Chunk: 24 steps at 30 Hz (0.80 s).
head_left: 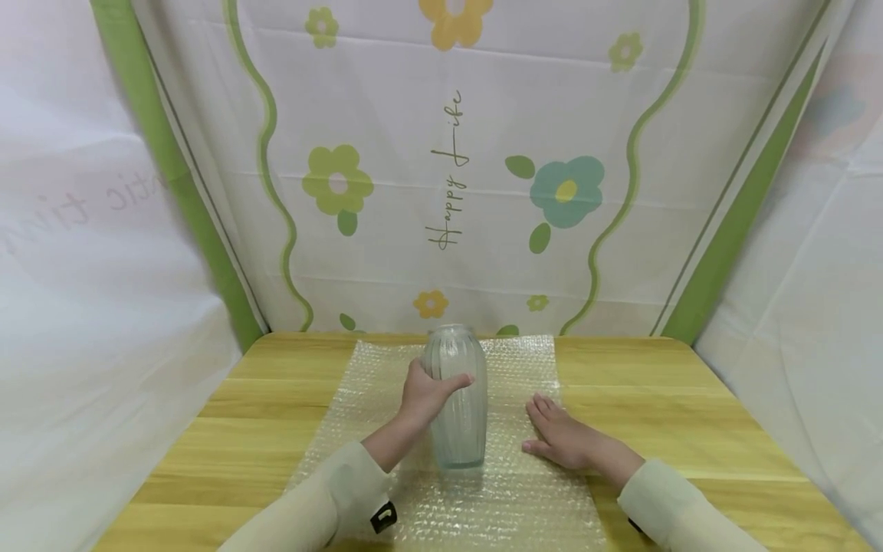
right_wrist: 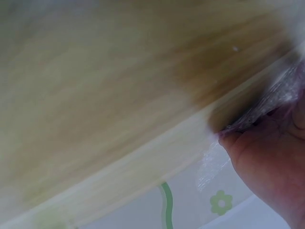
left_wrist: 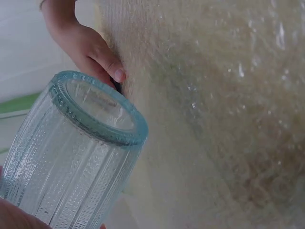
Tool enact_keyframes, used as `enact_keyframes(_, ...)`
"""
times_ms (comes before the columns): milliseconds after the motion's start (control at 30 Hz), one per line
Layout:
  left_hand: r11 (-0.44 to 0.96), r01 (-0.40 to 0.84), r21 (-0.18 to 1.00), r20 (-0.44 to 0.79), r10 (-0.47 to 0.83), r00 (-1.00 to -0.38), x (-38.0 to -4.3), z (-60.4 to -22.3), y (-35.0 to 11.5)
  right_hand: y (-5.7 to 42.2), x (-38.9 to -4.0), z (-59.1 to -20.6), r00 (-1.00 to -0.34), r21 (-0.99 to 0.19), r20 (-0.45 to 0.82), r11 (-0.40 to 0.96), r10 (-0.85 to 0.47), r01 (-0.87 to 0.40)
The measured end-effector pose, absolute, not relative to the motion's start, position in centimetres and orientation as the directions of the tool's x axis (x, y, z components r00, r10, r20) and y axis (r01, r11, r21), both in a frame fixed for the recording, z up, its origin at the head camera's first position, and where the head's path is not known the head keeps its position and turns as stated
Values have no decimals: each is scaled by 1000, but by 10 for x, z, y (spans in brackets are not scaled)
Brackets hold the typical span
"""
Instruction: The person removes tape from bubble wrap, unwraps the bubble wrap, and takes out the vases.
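A clear ribbed glass vase (head_left: 461, 429) is in my left hand (head_left: 423, 395), which grips it around its upper side with the thumb across the front. In the left wrist view the thick base (left_wrist: 97, 107) of the vase shows, tilted and apparently off the surface. Under it a sheet of bubble wrap (head_left: 510, 498) lies spread on the table. To the right, my right hand (head_left: 567, 438) rests on the wrap near its right edge, fingers extended. The right wrist view shows part of that hand (right_wrist: 269, 162) against the wrap's edge.
The wooden table (head_left: 662, 414) reaches back to a white cloth wall (head_left: 386, 115) printed with flowers and lettering. White cloth panels with green edging (head_left: 186, 192) stand on both sides.
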<state>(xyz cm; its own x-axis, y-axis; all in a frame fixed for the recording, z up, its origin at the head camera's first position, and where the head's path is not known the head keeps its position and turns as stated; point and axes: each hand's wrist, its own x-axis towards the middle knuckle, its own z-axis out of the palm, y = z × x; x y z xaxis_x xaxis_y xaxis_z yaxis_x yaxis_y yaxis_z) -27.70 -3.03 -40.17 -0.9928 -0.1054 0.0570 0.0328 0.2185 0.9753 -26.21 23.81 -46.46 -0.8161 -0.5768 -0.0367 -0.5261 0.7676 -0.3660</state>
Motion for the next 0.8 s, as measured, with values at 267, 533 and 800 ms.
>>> enact_keyframes(267,177,178,968,193,-74,-978,-275,-393,-41,236,-261,-463,-823,-364,-56,779,-565,-510)
enact_keyframes(533,209,288,935,305,-56,-951,-270,-385,-48,237,-262,-464,-830,-344,-72,795,-552,-499)
enact_keyframes(800,242,459,855,485,-58,-873,-270,-381,-58,235,-259,-458,-839,-357,-93,804,-537,-475)
